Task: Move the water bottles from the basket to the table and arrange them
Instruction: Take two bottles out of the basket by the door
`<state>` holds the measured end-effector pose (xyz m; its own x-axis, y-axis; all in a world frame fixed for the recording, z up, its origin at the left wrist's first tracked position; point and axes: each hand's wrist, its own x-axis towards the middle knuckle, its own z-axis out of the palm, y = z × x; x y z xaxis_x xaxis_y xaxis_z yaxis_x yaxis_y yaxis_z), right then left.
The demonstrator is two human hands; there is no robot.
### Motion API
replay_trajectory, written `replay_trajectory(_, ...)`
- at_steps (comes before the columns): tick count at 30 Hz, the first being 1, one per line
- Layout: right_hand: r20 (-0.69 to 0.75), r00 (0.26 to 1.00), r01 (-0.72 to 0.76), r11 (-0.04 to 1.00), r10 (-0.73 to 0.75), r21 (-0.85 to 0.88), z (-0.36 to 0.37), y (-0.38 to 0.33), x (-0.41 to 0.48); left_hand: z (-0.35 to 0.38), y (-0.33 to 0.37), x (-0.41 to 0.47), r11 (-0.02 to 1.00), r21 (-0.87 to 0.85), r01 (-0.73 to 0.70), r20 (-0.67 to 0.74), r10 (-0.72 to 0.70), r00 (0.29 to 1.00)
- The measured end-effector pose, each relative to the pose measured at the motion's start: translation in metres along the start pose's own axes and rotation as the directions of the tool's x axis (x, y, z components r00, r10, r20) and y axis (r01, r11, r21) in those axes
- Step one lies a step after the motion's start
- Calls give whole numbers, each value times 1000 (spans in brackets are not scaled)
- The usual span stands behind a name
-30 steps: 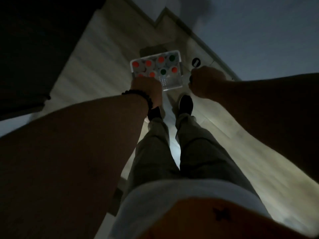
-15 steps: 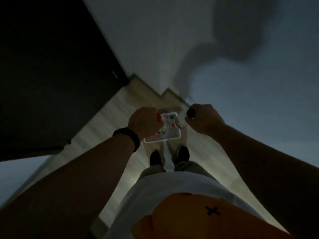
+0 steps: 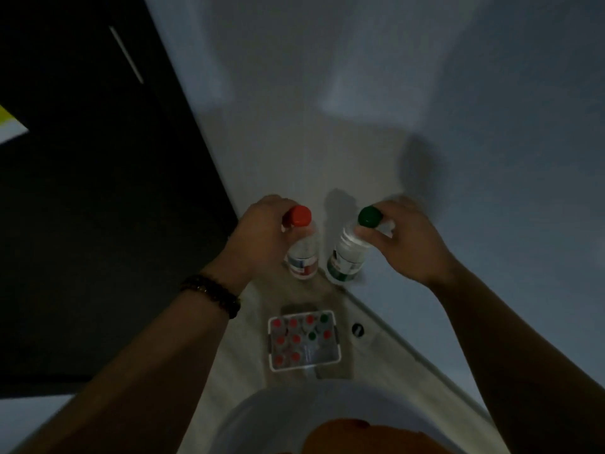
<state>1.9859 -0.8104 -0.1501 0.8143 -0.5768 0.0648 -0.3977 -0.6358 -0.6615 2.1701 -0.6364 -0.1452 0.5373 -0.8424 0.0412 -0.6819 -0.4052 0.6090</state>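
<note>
Red-capped bottle (image 3: 302, 257) gripped in left hand (image 3: 262, 234), green-capped bottle (image 3: 347, 260) in right hand (image 3: 402, 240), both above basket (image 3: 269, 342); likely next: carry to desk, stand upright.

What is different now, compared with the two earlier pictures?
Both hands rose from the basket, each lifting one bottle out: the left hand grips the red-capped bottle, the right hand the green-capped bottle, both now well above it. The basket stayed on the floor with the other bottles inside.
</note>
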Motion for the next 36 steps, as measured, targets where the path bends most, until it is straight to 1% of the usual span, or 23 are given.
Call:
replay_trajectory(2, -85, 996, 16, 998, -12, 57, -14, -12, 8, -19, 11, 7, 999, 23, -45, -82, 47, 996)
replay_trajectory(5, -130, 988, -47, 969, 80, 241, -35, -36, 18, -43, 32, 18, 995, -2, -96, -177, 94, 980)
replay_trajectory(6, -145, 985, -42, 956, 88, 292, -40, -45, 20, -49, 39, 20, 994, -26, -106, -197, 99, 975)
replay_trajectory(8, -207, 977, 31, 916, 57, 399, -50, -59, 24, -61, 54, 23, 984, -145, -106, -192, 77, 978)
replay_trajectory(10, -263, 964, 100, 844, 50, 526, -57, -76, 25, -69, 69, 24, 939, -325, -109, -153, 61, 986)
replay_trajectory(11, -291, 956, 139, 829, 29, 541, -60, -81, 26, -70, 76, 24, 913, -387, -132, -170, 70, 983)
replay_trajectory(14, -358, 933, 212, 847, -28, 487, -72, -95, 28, -71, 91, 30, 863, -453, -225, -309, 85, 947)
replay_trajectory(16, -384, 923, 239, 799, -11, 551, -77, -103, 29, -70, 101, 34, 817, -514, -261, -374, 60, 925)
replay_trajectory(18, -407, 913, 247, 773, 16, 585, -82, -110, 30, -72, 111, 40, 754, -592, -284, -414, 18, 910)
replay_trajectory(20, -411, 909, 222, 743, 78, 632, -88, -115, 30, -75, 120, 45, 753, -609, -249, -433, -53, 900)
replay_trajectory(21, -399, 909, 192, 728, 121, 658, -90, -117, 30, -78, 123, 46, 746, -634, -201, -412, -107, 905)
replay_trajectory(22, -382, 910, 153, 723, 163, 674, -91, -117, 31, -80, 124, 48, 721, -681, -124, -356, -178, 918)
replay_trajectory(24, -315, 919, 44, 731, 237, 681, -86, -112, 33, -81, 122, 50, 638, -766, 80, -169, -320, 932)
replay_trajectory(26, -220, 928, -73, 728, 299, 682, -79, -105, 32, -76, 117, 49, 520, -813, 263, 26, -418, 908)
replay_trajectory(27, -180, 927, -118, 712, 329, 692, -75, -103, 31, -72, 114, 48, 462, -833, 306, 88, -436, 896)
replay_trajectory(28, -152, 923, -152, 700, 352, 698, -71, -99, 31, -67, 112, 47, 426, -845, 323, 121, -437, 892)
replay_trajectory(29, -135, 918, -189, 709, 373, 679, -67, -95, 30, -62, 109, 46, 418, -846, 331, 136, -433, 891)
replay_trajectory(31, -96, 896, -287, 732, 433, 618, -59, -87, 30, -54, 106, 42, 437, -824, 361, 158, -434, 887)
replay_trajectory(32, -45, 879, -340, 689, 476, 640, -54, -81, 32, -51, 104, 41, 432, -819, 377, 176, -436, 882)
replay_trajectory(34, 103, 829, -442, 530, 550, 724, -45, -71, 33, -47, 97, 39, 389, -819, 422, 242, -434, 868)
replay_trajectory(36, 232, 770, -534, 402, 594, 744, -41, -64, 30, -42, 85, 39, 349, -807, 477, 313, -432, 846)
